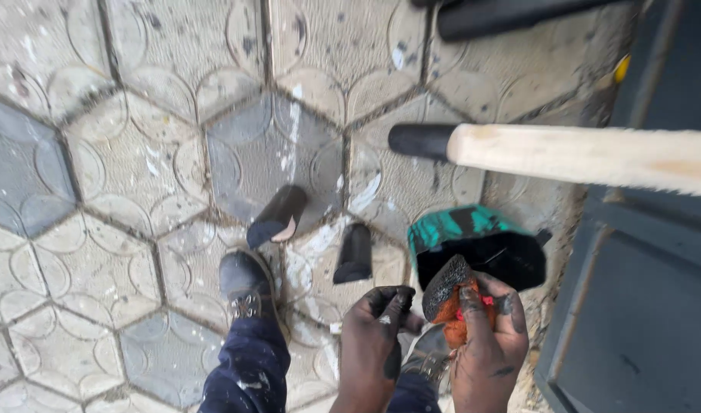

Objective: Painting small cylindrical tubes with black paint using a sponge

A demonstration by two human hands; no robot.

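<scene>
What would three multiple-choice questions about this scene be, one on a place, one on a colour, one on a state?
1. Where is the green can?
A. on the paving just beyond the hands
B. on a shelf
C. in the left hand

2. What colour is the cloth under its black stain?
A. blue
B. orange
C. white

3. How is the right hand?
A. flat on the ground
B. empty and open
C. closed around the cloth

Answers:
1 A, it stands on the hexagonal paving.
2 B, orange shows between the fingers.
3 C, the fingers wrap the cloth while the left hand holds nothing visible.
</scene>
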